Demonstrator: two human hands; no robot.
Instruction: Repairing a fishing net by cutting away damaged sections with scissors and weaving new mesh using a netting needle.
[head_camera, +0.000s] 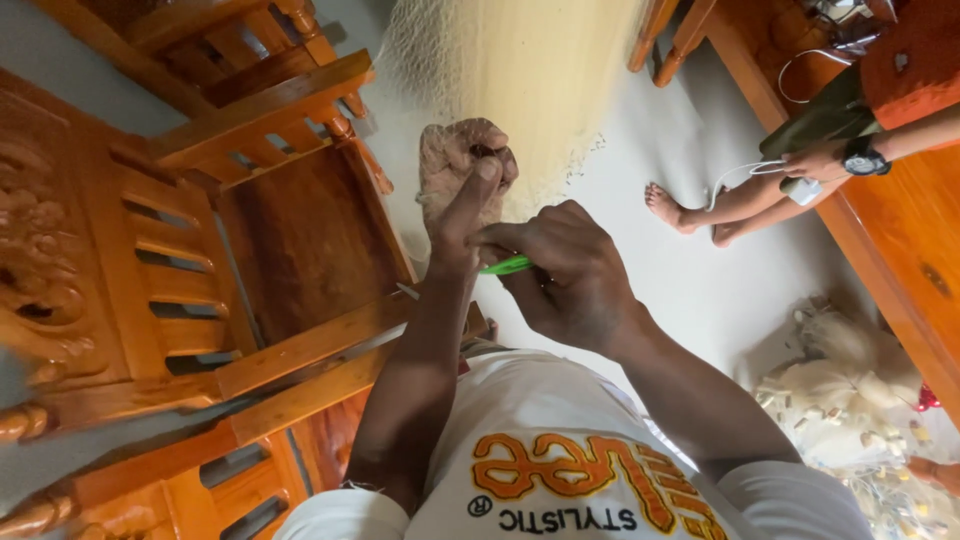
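Here, a person's left hand (462, 195) is pinching strands of a pale fishing net (520, 70) stretched away over the floor, while the right hand (565, 270) is gripping a green netting needle (506, 265) tightly beside it; more heaped net (850, 385) is lying untouched nearby.

Head view, steeply downward, close.
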